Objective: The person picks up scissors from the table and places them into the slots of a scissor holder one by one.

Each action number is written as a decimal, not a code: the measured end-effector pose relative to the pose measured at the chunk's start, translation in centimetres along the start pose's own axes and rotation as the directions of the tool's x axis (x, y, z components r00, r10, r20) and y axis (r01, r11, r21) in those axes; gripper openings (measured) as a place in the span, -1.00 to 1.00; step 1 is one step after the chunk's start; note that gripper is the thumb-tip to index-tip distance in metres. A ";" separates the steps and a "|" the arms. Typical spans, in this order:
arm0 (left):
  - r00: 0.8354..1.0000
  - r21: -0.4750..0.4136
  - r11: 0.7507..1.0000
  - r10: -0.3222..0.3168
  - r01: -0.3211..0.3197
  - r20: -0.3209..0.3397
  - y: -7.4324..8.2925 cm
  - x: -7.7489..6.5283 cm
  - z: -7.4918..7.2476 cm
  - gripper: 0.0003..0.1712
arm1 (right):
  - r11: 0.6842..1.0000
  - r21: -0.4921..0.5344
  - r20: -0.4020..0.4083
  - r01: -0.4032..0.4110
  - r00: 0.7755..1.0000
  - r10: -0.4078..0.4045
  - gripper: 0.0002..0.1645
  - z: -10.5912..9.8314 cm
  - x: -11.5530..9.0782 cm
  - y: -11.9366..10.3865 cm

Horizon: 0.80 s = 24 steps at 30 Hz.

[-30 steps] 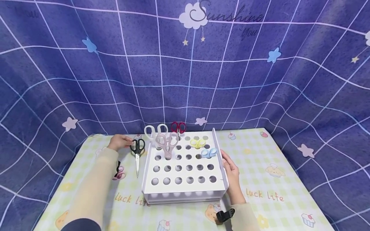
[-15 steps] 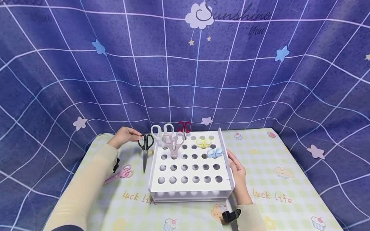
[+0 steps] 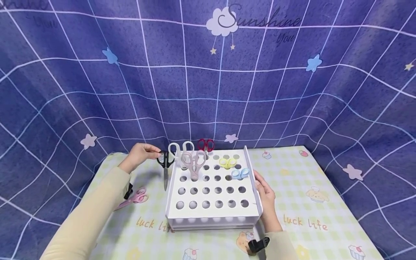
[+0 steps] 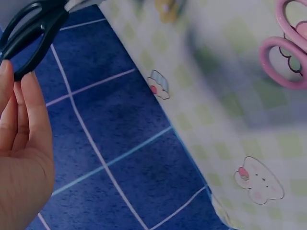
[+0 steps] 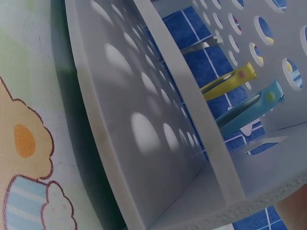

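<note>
In the head view, my left hand (image 3: 140, 156) pinches one handle loop of the black scissors (image 3: 165, 159). Their blades hang down in the air just left of a white rack (image 3: 208, 213) with rows of round holes. Against the rack's right side panel rest the fingers of my right hand (image 3: 268, 198); only a sliver of that hand shows in the right wrist view. White scissors (image 3: 173, 148), mauve scissors (image 3: 194, 169), red scissors (image 3: 206, 145), yellow scissors (image 3: 227, 163) and light blue scissors (image 3: 240, 174) stand in the holes, handles up.
Pink scissors (image 3: 138, 196) lie on the patterned tablecloth (image 3: 312, 238), left of the rack and by my left forearm. A blue grid curtain (image 3: 208, 83) hangs behind the table. From beneath, the right wrist view shows the blue pair's tip (image 5: 271, 97) through the rack.
My left hand has lifted the black scissors and brought them slightly closer to the rack. More of the pink scissors shows now. The right hand has stayed at the rack; the head view has shifted.
</note>
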<state>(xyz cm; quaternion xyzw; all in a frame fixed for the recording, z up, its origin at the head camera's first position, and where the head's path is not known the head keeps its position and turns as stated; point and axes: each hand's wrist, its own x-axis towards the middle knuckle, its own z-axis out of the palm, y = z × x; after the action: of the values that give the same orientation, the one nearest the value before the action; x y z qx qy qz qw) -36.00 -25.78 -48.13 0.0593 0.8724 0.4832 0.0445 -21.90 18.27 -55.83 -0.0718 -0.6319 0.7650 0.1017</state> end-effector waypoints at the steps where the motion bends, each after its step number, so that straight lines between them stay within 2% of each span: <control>1: 1.000 0.007 1.000 0.006 -0.006 -0.016 0.2 0.0 0.0 -0.62 | 1.000 -0.007 -0.001 0.000 1.000 0.000 -0.53 0.0 0.0 0.0; 5: 0.994 0.073 0.997 0.033 -0.026 -0.104 1.1 -0.3 -0.3 -0.61 | 1.000 -0.018 -0.001 0.006 1.000 -0.006 -0.53 -0.1 -0.1 0.1; 10: 0.973 0.153 0.987 0.070 -0.037 -0.219 2.5 -0.7 -1.1 -0.64 | 1.000 -0.004 0.002 0.022 1.000 -0.022 -0.53 -0.1 0.1 0.1; 19: 0.962 0.221 0.974 0.109 -0.053 -0.250 4.4 -1.3 -2.4 -0.65 | 0.999 -0.039 -0.001 0.030 1.000 -0.030 -0.55 -0.1 0.2 0.3; 24: 0.949 0.212 0.975 0.130 -0.069 -0.287 5.5 -1.4 -2.7 -0.64 | 0.998 -0.042 0.003 0.036 0.999 -0.036 -0.55 -0.1 0.4 0.3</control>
<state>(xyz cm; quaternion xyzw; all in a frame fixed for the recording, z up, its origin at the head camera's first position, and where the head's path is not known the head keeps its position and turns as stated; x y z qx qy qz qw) -34.61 -25.40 -42.03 0.0338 0.9088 0.3986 -0.1185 -22.27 18.45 -56.14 -0.0614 -0.6491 0.7497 0.1133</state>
